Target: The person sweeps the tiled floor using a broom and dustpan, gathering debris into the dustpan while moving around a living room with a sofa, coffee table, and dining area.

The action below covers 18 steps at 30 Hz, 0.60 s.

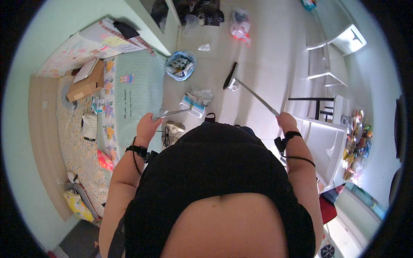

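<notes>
My left hand (149, 125) is closed around the handle of a long-handled dustpan (193, 109), which rests on the floor beside the bed. Pale, fluffy debris lies at the pan's blue-and-white front. In my right hand (286, 122) is the metal handle of a broom (258, 96). The broom's dark bristles touch the tiled floor ahead of me, to the right of the dustpan and apart from it. Both wrists wear black straps with small devices and cables.
A lined waste bin (180, 65) full of litter stands by the bed (138, 87). Beyond lie a crumpled white scrap (204, 47) and a pink plastic bag (240, 27). White chairs (329, 63) and a cluttered table (355, 145) flank the right side. Shoes (175, 127) sit near my left.
</notes>
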Each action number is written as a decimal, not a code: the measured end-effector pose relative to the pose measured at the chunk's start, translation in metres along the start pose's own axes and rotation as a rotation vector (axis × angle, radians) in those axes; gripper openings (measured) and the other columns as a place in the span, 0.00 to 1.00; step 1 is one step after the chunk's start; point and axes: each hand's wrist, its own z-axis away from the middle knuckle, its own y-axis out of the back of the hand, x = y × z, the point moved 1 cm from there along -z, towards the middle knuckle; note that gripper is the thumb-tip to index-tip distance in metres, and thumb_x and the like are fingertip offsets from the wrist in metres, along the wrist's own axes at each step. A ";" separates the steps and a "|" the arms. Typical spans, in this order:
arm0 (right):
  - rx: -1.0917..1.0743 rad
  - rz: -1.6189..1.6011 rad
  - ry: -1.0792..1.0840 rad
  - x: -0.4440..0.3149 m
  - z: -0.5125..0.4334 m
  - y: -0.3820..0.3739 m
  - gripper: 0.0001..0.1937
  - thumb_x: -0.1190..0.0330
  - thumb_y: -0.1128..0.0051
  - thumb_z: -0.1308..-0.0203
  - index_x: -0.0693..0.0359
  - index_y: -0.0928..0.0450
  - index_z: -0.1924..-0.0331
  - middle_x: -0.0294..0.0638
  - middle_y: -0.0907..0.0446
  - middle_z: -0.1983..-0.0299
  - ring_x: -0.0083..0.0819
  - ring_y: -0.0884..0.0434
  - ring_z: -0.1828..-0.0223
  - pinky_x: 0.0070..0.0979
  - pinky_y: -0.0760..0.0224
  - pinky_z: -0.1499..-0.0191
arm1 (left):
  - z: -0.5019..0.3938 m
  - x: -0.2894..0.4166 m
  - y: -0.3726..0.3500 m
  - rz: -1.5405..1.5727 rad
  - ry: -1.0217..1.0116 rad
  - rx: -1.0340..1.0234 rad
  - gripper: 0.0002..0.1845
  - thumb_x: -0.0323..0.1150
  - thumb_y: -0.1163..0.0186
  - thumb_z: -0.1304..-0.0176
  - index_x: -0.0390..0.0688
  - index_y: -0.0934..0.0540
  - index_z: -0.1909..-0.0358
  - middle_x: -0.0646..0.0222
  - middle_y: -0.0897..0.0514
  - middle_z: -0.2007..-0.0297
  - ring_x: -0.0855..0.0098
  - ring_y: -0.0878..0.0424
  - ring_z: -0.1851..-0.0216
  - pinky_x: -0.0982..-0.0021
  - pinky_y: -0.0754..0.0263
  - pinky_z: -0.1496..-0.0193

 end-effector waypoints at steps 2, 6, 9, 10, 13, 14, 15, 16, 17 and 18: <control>0.015 -0.086 -0.038 0.025 0.017 -0.007 0.18 0.53 0.50 0.40 0.59 0.21 0.59 0.50 0.20 0.59 0.46 0.21 0.54 0.41 0.28 0.53 | -0.017 0.006 -0.001 -0.005 -0.023 -0.014 0.24 0.50 0.37 0.49 0.35 0.25 0.69 0.49 0.21 0.72 0.47 0.24 0.67 0.54 0.32 0.66; -0.013 -0.175 -0.261 0.086 0.069 -0.051 0.18 0.57 0.45 0.45 0.63 0.24 0.58 0.51 0.19 0.61 0.48 0.21 0.54 0.39 0.27 0.53 | -0.051 0.023 -0.002 0.003 -0.035 -0.059 0.25 0.50 0.37 0.49 0.34 0.25 0.69 0.48 0.21 0.71 0.46 0.24 0.66 0.54 0.31 0.65; -0.315 -0.107 -0.205 0.122 0.130 -0.096 0.17 0.63 0.44 0.48 0.68 0.26 0.58 0.58 0.20 0.61 0.49 0.19 0.58 0.37 0.25 0.55 | -0.078 0.035 0.002 -0.032 -0.099 -0.089 0.24 0.50 0.37 0.49 0.34 0.25 0.69 0.48 0.20 0.70 0.46 0.23 0.65 0.54 0.30 0.64; -0.433 -0.228 -0.251 0.128 0.152 -0.110 0.16 0.66 0.45 0.48 0.68 0.27 0.59 0.57 0.20 0.63 0.48 0.18 0.63 0.37 0.24 0.59 | -0.087 0.038 0.004 -0.051 -0.111 -0.110 0.25 0.50 0.37 0.49 0.34 0.25 0.69 0.48 0.20 0.70 0.46 0.23 0.65 0.54 0.30 0.64; -0.405 -0.745 -0.515 0.134 0.225 -0.146 0.11 0.72 0.47 0.49 0.71 0.29 0.63 0.51 0.21 0.73 0.42 0.18 0.76 0.37 0.24 0.73 | -0.110 0.048 0.007 -0.088 -0.152 -0.154 0.26 0.51 0.37 0.49 0.33 0.26 0.68 0.46 0.21 0.70 0.44 0.24 0.64 0.54 0.31 0.64; -0.422 -0.818 -0.578 0.131 0.241 -0.158 0.08 0.75 0.48 0.48 0.72 0.29 0.66 0.46 0.25 0.78 0.34 0.21 0.80 0.34 0.27 0.80 | -0.115 0.051 0.009 -0.083 -0.174 -0.161 0.26 0.51 0.37 0.49 0.33 0.26 0.68 0.46 0.21 0.70 0.44 0.24 0.64 0.54 0.31 0.64; -0.447 -0.959 -0.647 0.126 0.259 -0.170 0.07 0.75 0.49 0.47 0.71 0.29 0.66 0.45 0.26 0.79 0.33 0.25 0.83 0.32 0.29 0.81 | -0.119 0.053 0.012 -0.081 -0.196 -0.166 0.26 0.51 0.37 0.49 0.33 0.26 0.68 0.45 0.21 0.70 0.44 0.24 0.64 0.54 0.31 0.64; -0.448 -1.058 -0.709 0.118 0.273 -0.184 0.06 0.75 0.49 0.47 0.70 0.29 0.67 0.44 0.26 0.79 0.32 0.26 0.83 0.31 0.30 0.81 | -0.124 0.056 0.013 -0.114 -0.203 -0.169 0.27 0.52 0.38 0.49 0.33 0.26 0.68 0.45 0.21 0.70 0.43 0.24 0.64 0.53 0.31 0.63; -0.447 -1.142 -0.785 0.112 0.282 -0.196 0.05 0.76 0.49 0.47 0.70 0.29 0.67 0.44 0.27 0.80 0.32 0.27 0.84 0.30 0.30 0.81 | -0.128 0.059 0.013 -0.121 -0.211 -0.182 0.27 0.52 0.38 0.49 0.33 0.26 0.68 0.44 0.21 0.69 0.43 0.24 0.63 0.54 0.31 0.63; -0.421 -1.214 -0.825 0.105 0.287 -0.208 0.05 0.76 0.48 0.46 0.70 0.29 0.68 0.44 0.26 0.80 0.32 0.27 0.84 0.31 0.31 0.81 | -0.133 0.062 0.015 -0.131 -0.230 -0.183 0.27 0.52 0.38 0.49 0.33 0.26 0.67 0.44 0.21 0.68 0.43 0.24 0.63 0.54 0.31 0.62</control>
